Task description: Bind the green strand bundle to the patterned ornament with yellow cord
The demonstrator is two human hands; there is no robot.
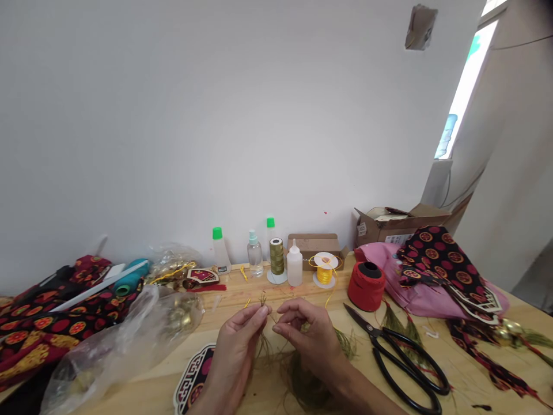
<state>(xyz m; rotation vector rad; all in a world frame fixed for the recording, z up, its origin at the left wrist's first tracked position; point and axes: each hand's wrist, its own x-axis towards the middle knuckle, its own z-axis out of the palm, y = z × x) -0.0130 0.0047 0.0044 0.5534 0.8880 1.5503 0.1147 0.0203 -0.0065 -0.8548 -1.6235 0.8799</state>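
My left hand [237,346] pinches a small bundle of olive-green threads [262,300] between thumb and fingertips, its frayed top sticking up above the fingers. My right hand [309,334] is close beside it, fingers curled and pinched at the same threads. More loose olive thread [302,380] lies on the wooden table [268,297] under both hands. An embroidered red and black patch [194,377] lies just left of my left wrist.
Large black scissors [400,357] lie to the right. A red thread spool [366,285], a yellow cord spool [325,271], an olive spool [276,256] and several small bottles [294,265] stand at the back. Patterned fabric [30,328] and clear plastic bags [121,340] fill the left; pink and patterned cloth [432,276] the right.
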